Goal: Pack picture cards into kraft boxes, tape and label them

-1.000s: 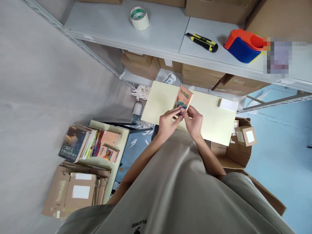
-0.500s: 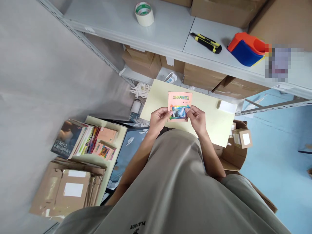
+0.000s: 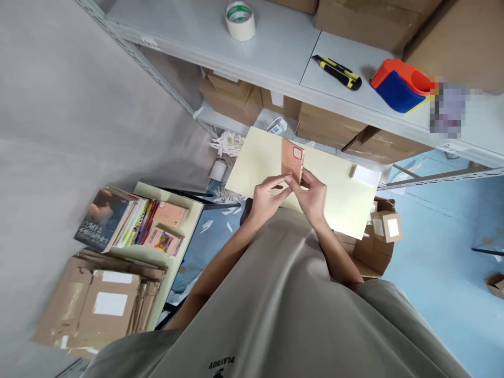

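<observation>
A thin pink booklet (image 3: 290, 157) is held above the pale yellow tabletop, tilted, with a plain cover and a small red-framed label towards me. My right hand (image 3: 312, 197) grips its lower right part, thumb in front and fingers behind. My left hand (image 3: 268, 202) is closed at the booklet's lower left corner, its fingertips meeting my right thumb there. The fingers partly hide the bottom edge.
Left, a side table (image 3: 192, 210) bears upright books (image 3: 134, 220), pink booklets (image 3: 163, 239) and flattened cartons (image 3: 106, 304). The shelf (image 3: 275, 47) ahead holds a tape roll (image 3: 241, 22), utility knife (image 3: 337, 72) and tape dispenser (image 3: 401, 86). An open carton (image 3: 376, 252) stands right.
The booklet has been turned from its picture cover to the plain labelled side. My hands have come closer together, and the left has slid to the lower corner.
</observation>
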Demonstrator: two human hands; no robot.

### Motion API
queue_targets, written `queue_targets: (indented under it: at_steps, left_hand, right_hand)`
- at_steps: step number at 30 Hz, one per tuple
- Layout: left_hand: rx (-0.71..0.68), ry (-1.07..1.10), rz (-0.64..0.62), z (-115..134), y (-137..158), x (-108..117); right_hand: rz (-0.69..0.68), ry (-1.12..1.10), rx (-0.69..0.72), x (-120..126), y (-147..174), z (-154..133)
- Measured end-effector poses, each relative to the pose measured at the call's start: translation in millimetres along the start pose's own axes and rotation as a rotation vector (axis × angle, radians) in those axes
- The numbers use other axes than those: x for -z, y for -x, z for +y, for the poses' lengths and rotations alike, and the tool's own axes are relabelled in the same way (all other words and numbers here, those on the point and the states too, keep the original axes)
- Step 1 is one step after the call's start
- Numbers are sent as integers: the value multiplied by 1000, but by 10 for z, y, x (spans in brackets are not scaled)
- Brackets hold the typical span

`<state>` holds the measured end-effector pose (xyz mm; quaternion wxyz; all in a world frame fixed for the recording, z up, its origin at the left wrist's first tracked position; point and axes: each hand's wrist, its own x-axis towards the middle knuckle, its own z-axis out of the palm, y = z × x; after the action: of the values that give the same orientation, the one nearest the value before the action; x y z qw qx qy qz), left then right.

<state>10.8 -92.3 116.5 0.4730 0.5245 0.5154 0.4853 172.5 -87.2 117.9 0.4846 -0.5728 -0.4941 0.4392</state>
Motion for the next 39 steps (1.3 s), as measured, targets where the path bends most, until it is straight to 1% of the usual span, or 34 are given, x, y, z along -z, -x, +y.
queue_targets:
  at_steps: [1,2,4,5,6,8,10,12,16,19,23,25,27,30,33,35,39]
  left_hand:
    - [-12,-6,-3,-8,-21,30]
    - [-7,-11,23,-27,-54,75]
    - [39,-11,97,-84,-141,193]
    - [67,0,110,-116,-184,255]
    - [93,19,96,-146,-220,311]
    - [132,70,26,-188,-262,389]
    - [142,98,-9,-199,-265,420]
    - [126,89,1,-184,-247,421]
    - [43,82,-8,-117,-210,420]
    - [-15,72,-19,-55,-201,460]
    - [-177,14,13,28,-210,525]
    - [-229,-9,23,59,-211,541]
    - [-242,-17,31,80,-205,545]
    - [-219,-15,43,88,-186,546]
    - [-159,11,59,78,-169,552]
    - [-117,39,64,70,-161,558]
    - [-37,54,9,80,-156,579]
  right_hand:
    - [1,-28,-5,42,-37,15]
    - [-6,-72,-15,89,-73,30]
    - [-29,-171,-48,180,-126,56]
    - [-41,-208,-66,217,-141,68]
    - [-51,-231,-82,244,-149,78]
    - [-64,-241,-104,273,-150,99]
    - [-75,-230,-114,276,-147,116]
    - [-89,-229,-114,273,-149,126]
    - [-118,-223,-93,284,-165,92]
    - [-124,-195,-9,305,-179,33]
    - [-167,-113,183,332,-205,-16]
    - [-184,-78,231,344,-216,-21]
    - [-190,-66,260,355,-221,-27]
    - [-198,-51,266,377,-220,-52]
    - [-199,-16,235,398,-214,-67]
    - [-173,27,208,404,-206,-53]
    - [-117,66,155,394,-182,7]
